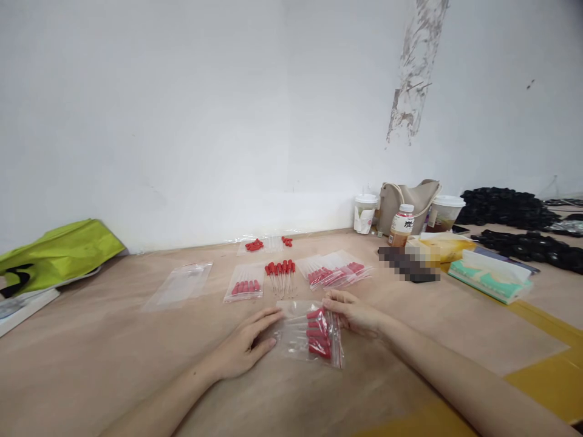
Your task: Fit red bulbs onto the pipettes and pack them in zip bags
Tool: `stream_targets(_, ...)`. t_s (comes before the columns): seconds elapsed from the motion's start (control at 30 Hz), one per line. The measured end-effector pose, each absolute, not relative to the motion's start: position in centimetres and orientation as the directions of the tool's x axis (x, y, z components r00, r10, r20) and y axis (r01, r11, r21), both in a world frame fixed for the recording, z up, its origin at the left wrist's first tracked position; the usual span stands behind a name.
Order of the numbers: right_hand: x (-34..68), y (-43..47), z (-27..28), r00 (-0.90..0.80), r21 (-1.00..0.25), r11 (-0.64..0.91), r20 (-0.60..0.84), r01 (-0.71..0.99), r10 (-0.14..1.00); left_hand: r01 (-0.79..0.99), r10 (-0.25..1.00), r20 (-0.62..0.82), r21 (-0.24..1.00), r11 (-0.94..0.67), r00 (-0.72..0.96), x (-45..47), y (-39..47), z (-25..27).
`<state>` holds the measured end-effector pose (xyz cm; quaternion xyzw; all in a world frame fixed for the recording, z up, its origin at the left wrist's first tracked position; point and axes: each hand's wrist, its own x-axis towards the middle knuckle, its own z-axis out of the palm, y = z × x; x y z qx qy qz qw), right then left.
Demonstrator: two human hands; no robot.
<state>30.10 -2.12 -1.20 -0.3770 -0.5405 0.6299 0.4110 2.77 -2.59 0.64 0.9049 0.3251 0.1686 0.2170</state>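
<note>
A clear zip bag [294, 331] lies in front of me, with several red-handled tools [319, 334] inside; their thin shafts point left and look like small screwdrivers. My right hand [350, 311] pinches the bag's upper right edge between thumb and fingers. At the bag's left side, my left hand [248, 343] rests on the table with fingers stretched out, its tips at or very near the plastic. Just beyond, loose red-handled tools [281, 268] lie in a row. A filled bag [245, 284] is to their left, and overlapping filled bags [337, 270] are to their right.
Flat clear bags [180, 285] lie at left, near a yellow-green bag [68, 249]. Small red pieces [254, 244] sit on plastic by the wall. At right are cups [364, 213], a bottle [402, 226], a beige handbag [387, 209], a tissue pack [489, 278] and black items [505, 209].
</note>
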Motion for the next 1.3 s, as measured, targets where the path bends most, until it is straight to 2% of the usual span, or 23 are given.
stream_targets(0.1, 30.4, -2.5, -0.9, -0.403, -0.916, -0.18, -0.023, -0.358, 0.915, 0.519, 0.71, 0.258, 0.529, -0.672, 0.656, 2.9, -2.5, 0.1)
stream_targets(0.2, 30.6, -2.4, -0.6, -0.302, -0.887, -0.121, 0.022, -0.446, 0.953, 0.551, 0.846, 0.31, 0.652, -0.521, 0.433, 3.0, -2.1, -0.2)
stream_targets(0.27, 30.3, -2.3, -0.3, -0.215, -0.885, -0.069, 0.036, -0.461, 0.976, 0.495, 0.929, 0.218, 0.797, -0.346, 0.298, 3.4, -2.0, -0.1)
stream_targets(0.3, 30.0, -2.3, -0.2, -0.179, -0.882, -0.049, 0.041, -0.468, 0.983, 0.414, 0.948, 0.146, 0.873, -0.259, 0.284, 3.8, -2.1, 0.1)
stream_targets(0.37, 29.1, -2.6, -0.1, -0.158, -0.869, -0.041, 0.044, -0.494, 0.986, 0.179, 0.931, 0.007, 0.981, -0.077, 0.365, 4.6, -2.6, 0.7)
stream_targets(0.47, 27.5, -3.7, -0.4, -0.312, -0.843, -0.135, 0.04, -0.52, 0.949, -0.118, 0.869, -0.064, 0.983, 0.139, 0.491, 6.0, -3.6, 1.2)
stream_targets(0.53, 26.7, -4.6, -0.6, -0.48, -0.855, -0.23, 0.025, -0.465, 0.877, -0.188, 0.89, -0.096, 0.962, 0.197, 0.445, 6.6, -3.9, 0.9)
stream_targets(0.6, 26.4, -5.3, -0.8, -0.605, -0.888, -0.285, -0.01, -0.36, 0.797, -0.199, 0.936, -0.123, 0.96, 0.197, 0.33, 6.4, -3.4, 0.6)
stream_targets(0.67, 26.6, -5.5, -0.9, -0.631, -0.916, -0.278, -0.035, -0.29, 0.775, -0.167, 0.957, -0.134, 0.969, 0.18, 0.256, 5.3, -2.1, 0.5)
stream_targets(0.73, 27.3, -5.0, -1.1, -0.579, -0.931, -0.236, -0.035, -0.277, 0.815, -0.099, 0.964, -0.111, 0.985, 0.139, 0.243, 3.7, -0.1, 1.0)
stream_targets(0.8, 28.1, -4.1, -1.3, -0.487, -0.939, -0.192, -0.029, -0.287, 0.873, 0.032, 0.979, -0.031, 0.999, 0.025, 0.203, 1.8, 2.3, 2.0)
stream_targets(0.83, 28.5, -3.7, -1.4, -0.438, -0.94, -0.174, -0.029, -0.294, 0.898, 0.157, 0.979, 0.024, 0.986, -0.057, 0.203, 0.9, 3.6, 2.6)
stream_targets(0.87, 28.9, -3.2, -1.5, -0.39, -0.94, -0.158, -0.029, -0.303, 0.92, 0.315, 0.98, 0.061, 0.942, -0.12, 0.191, 0.2, 4.9, 3.0)
stream_targets(0.97, 29.8, -2.5, -1.6, -0.299, -0.934, -0.136, -0.033, -0.329, 0.954, 0.461, 0.986, 0.093, 0.875, -0.146, 0.137, -0.9, 8.3, 3.7)
stream_targets(1.07, 30.3, -2.5, -1.5, -0.285, -0.933, -0.135, -0.036, -0.335, 0.958, 0.618, 0.987, 0.152, 0.771, -0.154, 0.056, -0.9, 10.6, 3.3)
stream_targets(1.2, 30.5, -2.8, -1.5, -0.292, -0.941, -0.136, -0.042, -0.309, 0.955, 0.816, 0.959, 0.281, 0.565, -0.126, -0.046, -2.0, 11.2, 2.8)
stream_targets(1.3, 30.5, -2.9, -1.5, -0.299, -0.946, -0.136, -0.045, -0.293, 0.953, 0.901, 0.927, 0.356, 0.429, -0.054, -0.114, -4.7, 10.2, 2.7)
